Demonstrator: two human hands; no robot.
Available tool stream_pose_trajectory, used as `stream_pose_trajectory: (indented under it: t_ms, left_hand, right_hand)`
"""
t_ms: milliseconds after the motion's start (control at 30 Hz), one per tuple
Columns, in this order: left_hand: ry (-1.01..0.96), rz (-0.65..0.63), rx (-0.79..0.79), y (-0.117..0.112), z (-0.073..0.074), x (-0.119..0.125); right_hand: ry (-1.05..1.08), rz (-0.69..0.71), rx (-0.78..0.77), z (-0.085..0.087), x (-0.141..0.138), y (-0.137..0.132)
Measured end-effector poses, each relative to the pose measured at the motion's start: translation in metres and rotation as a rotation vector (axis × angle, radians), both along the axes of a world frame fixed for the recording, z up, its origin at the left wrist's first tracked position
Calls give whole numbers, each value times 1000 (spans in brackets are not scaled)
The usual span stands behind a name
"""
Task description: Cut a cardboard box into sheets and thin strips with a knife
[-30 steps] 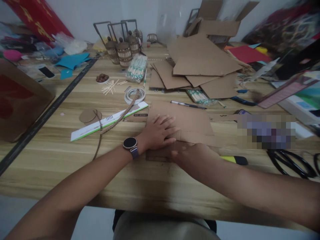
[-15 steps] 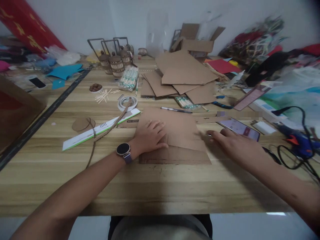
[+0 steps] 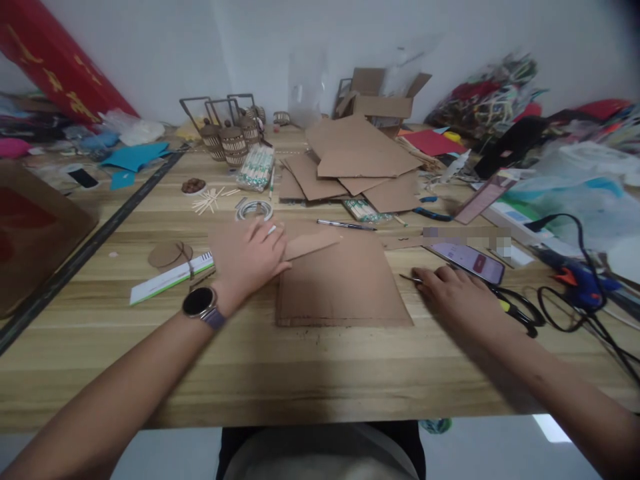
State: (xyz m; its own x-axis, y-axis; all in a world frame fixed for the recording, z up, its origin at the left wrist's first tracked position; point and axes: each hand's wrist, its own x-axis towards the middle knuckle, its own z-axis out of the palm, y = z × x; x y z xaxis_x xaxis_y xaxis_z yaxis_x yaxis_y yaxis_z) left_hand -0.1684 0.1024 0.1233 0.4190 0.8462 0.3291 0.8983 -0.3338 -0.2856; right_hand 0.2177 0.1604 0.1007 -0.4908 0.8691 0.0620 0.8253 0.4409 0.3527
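My left hand [image 3: 260,257], with a watch on the wrist, lies over a loose piece of brown cardboard [image 3: 314,244], fingers stretched out on top of it. That piece overlaps a larger cardboard sheet [image 3: 345,287] flat on the table. To the right of the sheet, my right hand [image 3: 447,290] rests low with curled fingers. From under its fingertips a thin pointed tool [image 3: 408,276] sticks out to the left; the rest of it is hidden. Black-and-yellow handles [image 3: 520,312] show behind this hand; whether they belong to the same tool I cannot tell.
A pen [image 3: 346,225] lies along the sheet's far edge. Behind it are stacked cardboard pieces [image 3: 360,150] and bagged sticks [image 3: 257,168]. On the right are a phone [image 3: 467,261] and a blue glue gun [image 3: 583,283] with its cord. A white strip [image 3: 165,281] lies left.
My left hand has slid left, and the loose cardboard piece has moved left and turned with it, baring more of the sheet beneath. My right hand has lowered slightly; the view has shifted a little.
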Motion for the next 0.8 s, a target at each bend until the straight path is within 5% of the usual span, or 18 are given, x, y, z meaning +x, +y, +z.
stream_pose_trajectory:
  t_ms: [167,267,400,500,633,800]
  left_hand:
    - [-513,293,-288,-61,-10,11]
    - [-867,424,-582,-95,-13,24]
    - [-1242,494,-712,-111,-7,40]
    - [-1494,566,-715,-107,-5,45]
    - [-1821,591,-747,-100,-6,46]
    - [-1953,534,-809,-102,10,47]
  right_hand:
    - [117,110,104,2,-1,-22]
    - [202,183,9,2,-8,-46]
    - [406,140,-119,0,-20,-67]
    - [692,7,-288,2,-24,-68]
    - [1231,-360,-665,16,-29,-65]
    - [1690,-654,-994,42,-29,-67]
